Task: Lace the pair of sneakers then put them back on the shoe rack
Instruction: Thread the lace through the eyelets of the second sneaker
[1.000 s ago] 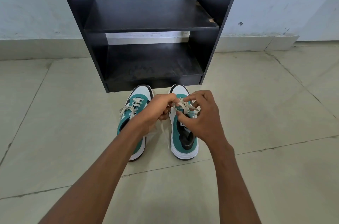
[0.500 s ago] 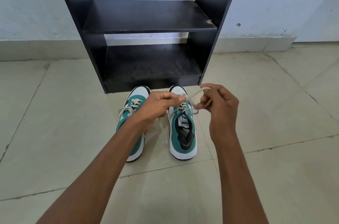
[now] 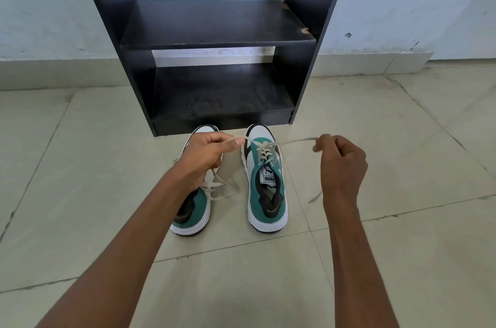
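Observation:
Two teal, white and black sneakers stand on the floor, toes toward a black shoe rack (image 3: 214,24). The right sneaker (image 3: 265,188) has its cream lace (image 3: 292,141) threaded through the lower eyelets. My left hand (image 3: 206,153) pinches one end of that lace above the left sneaker (image 3: 194,209), hiding much of that shoe's front. My right hand (image 3: 341,164) grips the other end, drawn out taut to the right of the shoe. The loose tail hangs below my right wrist. The left sneaker's laces lie loose on its right side.
The rack has two bare dark shelves, the lower one (image 3: 222,96) just behind the shoes' toes. It stands against a pale wall (image 3: 402,0). Beige floor tiles (image 3: 80,166) surround the shoes on all sides.
Both hands have moved apart from over the right sneaker's tongue. The right hand has swung out to the right, pulling the lace taut. The tongue and eyelets now show.

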